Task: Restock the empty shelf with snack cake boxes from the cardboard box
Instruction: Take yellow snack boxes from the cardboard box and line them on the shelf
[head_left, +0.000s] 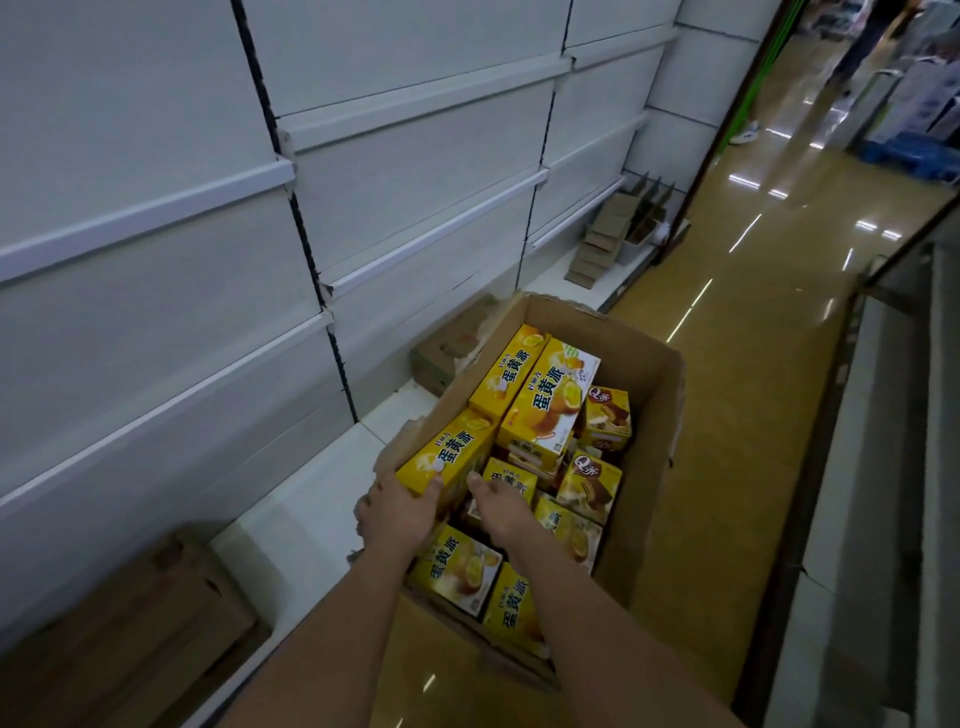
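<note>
We are lifting a yellow box (448, 457) out of the carton (644, 415). Our left hand (402, 512) grips its near end, fingers curled round the corner; our right hand (506, 512) reaches in just beside it, and we cannot tell whether those fingers hold anything. Best to bring the right hand under the far side, raise the box level, then swing left to the bare shelf (291, 530). The box is long, glossy card with cake pictures, lying tilted on other boxes at the carton's left wall.
</note>
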